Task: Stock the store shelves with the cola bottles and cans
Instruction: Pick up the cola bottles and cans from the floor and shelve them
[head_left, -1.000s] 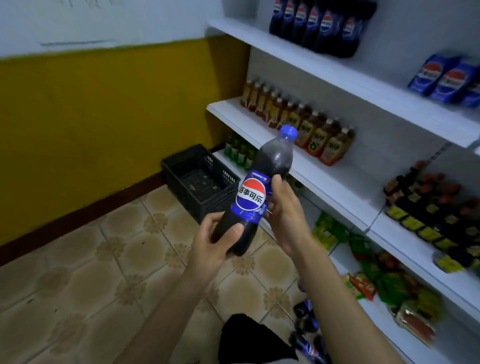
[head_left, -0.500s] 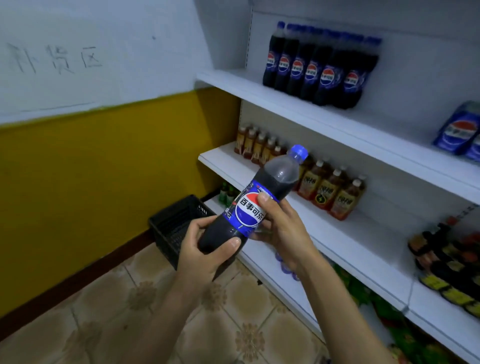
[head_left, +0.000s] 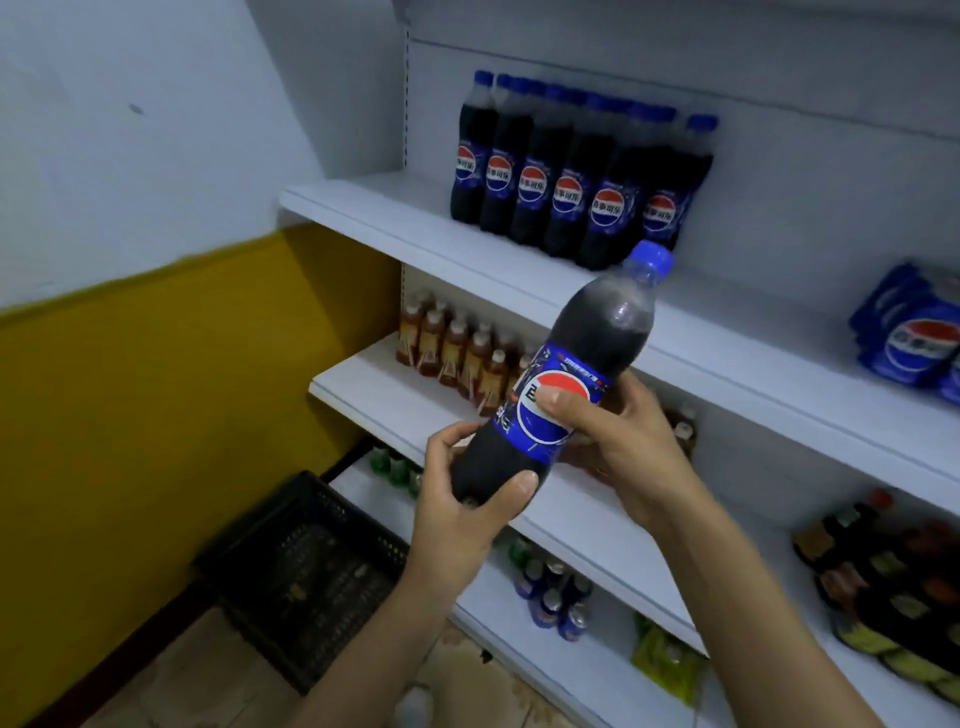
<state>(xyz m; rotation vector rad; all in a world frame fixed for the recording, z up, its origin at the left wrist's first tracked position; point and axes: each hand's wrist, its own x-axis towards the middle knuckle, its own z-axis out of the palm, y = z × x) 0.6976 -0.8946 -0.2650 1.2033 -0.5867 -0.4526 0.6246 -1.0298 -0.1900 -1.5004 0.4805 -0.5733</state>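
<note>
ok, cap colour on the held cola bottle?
Blue. The cap on the held cola bottle shows best in the head view, against the white shelf.

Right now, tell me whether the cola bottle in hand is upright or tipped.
Tipped. The cola bottle leans, blue cap up-right, base down-left in the left hand; the right hand grips its label.

Reaches up from the lower edge with the bare left forearm (head_left: 374, 639) and right forearm (head_left: 753, 597). Grips the base of the tilted cola bottle (head_left: 597, 332) in the left hand (head_left: 462, 509), thumb on the near side, fingers curled behind. Clasps the label with the right hand (head_left: 628, 447), thumb laid flat across the front.
</note>
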